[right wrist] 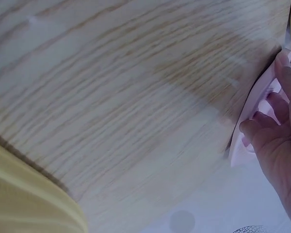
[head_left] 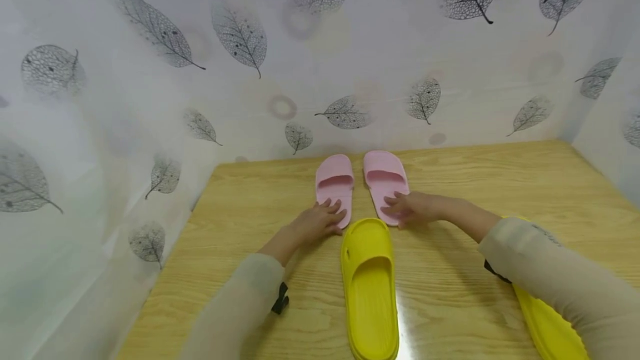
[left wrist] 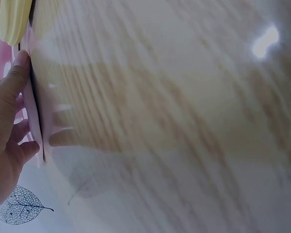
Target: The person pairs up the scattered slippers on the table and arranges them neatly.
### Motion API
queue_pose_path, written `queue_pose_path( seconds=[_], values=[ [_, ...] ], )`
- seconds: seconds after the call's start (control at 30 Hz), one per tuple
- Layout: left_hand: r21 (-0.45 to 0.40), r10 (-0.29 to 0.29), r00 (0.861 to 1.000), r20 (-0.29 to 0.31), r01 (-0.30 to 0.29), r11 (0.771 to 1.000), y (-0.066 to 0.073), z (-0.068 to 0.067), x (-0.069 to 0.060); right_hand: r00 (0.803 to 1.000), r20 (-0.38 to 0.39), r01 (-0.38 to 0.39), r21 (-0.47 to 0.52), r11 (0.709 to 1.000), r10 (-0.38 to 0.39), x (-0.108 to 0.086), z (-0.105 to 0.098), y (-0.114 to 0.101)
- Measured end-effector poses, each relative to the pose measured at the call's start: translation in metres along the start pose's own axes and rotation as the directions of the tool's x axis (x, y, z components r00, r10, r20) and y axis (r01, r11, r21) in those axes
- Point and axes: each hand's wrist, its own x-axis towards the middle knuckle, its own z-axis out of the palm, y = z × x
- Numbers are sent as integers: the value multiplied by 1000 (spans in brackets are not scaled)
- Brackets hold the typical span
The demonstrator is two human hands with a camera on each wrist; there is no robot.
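Note:
Two pink slippers stand side by side near the wall, the left one (head_left: 335, 174) and the right one (head_left: 384, 168), toes toward the wall. My left hand (head_left: 317, 221) touches the heel part of the left slipper with fingers spread; the left wrist view shows that hand (left wrist: 9, 121) with its thumb along the slipper's edge. On the right slipper's heel rests my right hand (head_left: 417, 208), fingers loosely bent; in the right wrist view the hand (right wrist: 281, 126) lies over the pink slipper (right wrist: 242, 150). Between and below my hands is a yellow slipper (head_left: 371, 293).
A second yellow slipper (head_left: 550, 326) lies at the lower right, partly under my right sleeve. The wooden surface (head_left: 240, 210) is bordered at the back and sides by a pale wall covering (head_left: 370, 60) with a leaf pattern.

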Motion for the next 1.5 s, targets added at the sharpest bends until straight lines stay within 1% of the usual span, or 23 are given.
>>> queue_pose_path(
  seconds=[0.03, 0.23, 0.43, 0.5, 0.73, 0.9, 1.07, 1.2, 1.4, 1.5],
  values=[
    [-1, -1, 1000, 0, 1, 1000, 0, 1, 0, 1000, 3, -10, 2, 1000, 10, 1, -1, -1],
    [-2, 13, 1000, -4, -13, 1000, -1, 4, 2, 1000, -8, -15, 44, 999, 16, 1, -1, 0],
    [-17, -26, 1000, 7, 26, 1000, -2, 1, 5, 1000, -8, -25, 23, 999, 26, 6, -4, 3],
    [-20, -28, 1000, 12, 28, 999, -2, -1, 6, 999, -5, -32, 19, 999, 32, 7, -6, 4],
    [-24, -14, 1000, 15, 14, 1000, -3, -6, 8, 999, -40, -5, 5, 1000, 5, 11, -4, 2],
    [-41, 4, 1000, 9, -4, 999, -5, -3, 9, 999, -38, -8, 9, 1000, 8, 13, -4, 3],
    [-34, 17, 1000, -12, -18, 999, -7, 0, 12, 999, -37, -12, 3, 1000, 12, 16, -3, 7],
    [-24, 29, 999, -18, -29, 999, -7, 1, 14, 999, -23, -27, 11, 1000, 27, 17, -4, 10],
    [-46, 19, 1000, -19, -19, 999, -7, 0, 16, 999, -16, -29, 18, 999, 29, 19, -5, 11],
    [-49, 6, 1000, -17, -7, 999, -7, 0, 16, 1000, -24, -10, -1, 1000, 10, 22, -5, 11]
  ],
)
